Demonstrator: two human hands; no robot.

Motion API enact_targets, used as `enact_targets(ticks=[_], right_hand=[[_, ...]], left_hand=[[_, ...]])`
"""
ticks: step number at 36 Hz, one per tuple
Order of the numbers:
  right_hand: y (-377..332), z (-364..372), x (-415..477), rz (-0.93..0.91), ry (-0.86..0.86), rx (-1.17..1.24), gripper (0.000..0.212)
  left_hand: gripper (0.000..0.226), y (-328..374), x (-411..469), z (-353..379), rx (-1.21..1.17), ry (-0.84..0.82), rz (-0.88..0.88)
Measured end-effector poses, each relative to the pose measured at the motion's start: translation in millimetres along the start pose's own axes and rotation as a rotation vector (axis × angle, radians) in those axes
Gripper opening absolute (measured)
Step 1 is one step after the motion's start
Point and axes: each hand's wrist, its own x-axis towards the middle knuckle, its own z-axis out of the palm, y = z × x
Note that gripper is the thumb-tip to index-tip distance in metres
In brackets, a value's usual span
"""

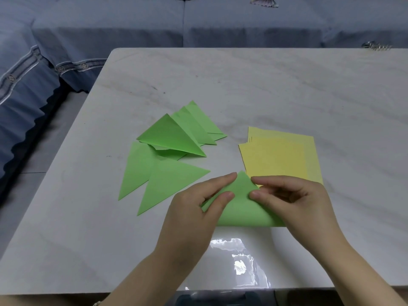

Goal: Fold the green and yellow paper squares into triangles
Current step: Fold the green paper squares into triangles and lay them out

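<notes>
Now both hands meet over a green paper sheet [240,210] lying on the pale marble desk [287,85], close to its near edge. The sheet is doubled into a triangle, with the fold line toward the person and the apex pointing away. The left hand [194,208] pinches the apex's left side between forefinger and thumb. The right hand [293,199] pinches the right side likewise, its remaining fingers [284,195] loosely curled. The two forefinger tips sit just beside each other, with the paper's tip between them. Behind the right hand lies a flat stack of yellow paper squares [280,157]. To the left, several folded green triangles [172,138] overlap loosely. A blue sofa [110,29] runs behind the desk.
</notes>
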Motion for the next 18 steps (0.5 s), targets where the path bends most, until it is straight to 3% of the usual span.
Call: enact_targets(ticks=[18], right_hand=[[14.0,-0.8,5.3,-0.120,-0.117,-0.049,0.021]], left_hand=[[0.037,-1.5,4.6,2.9,-0.156,0.067,-0.115]])
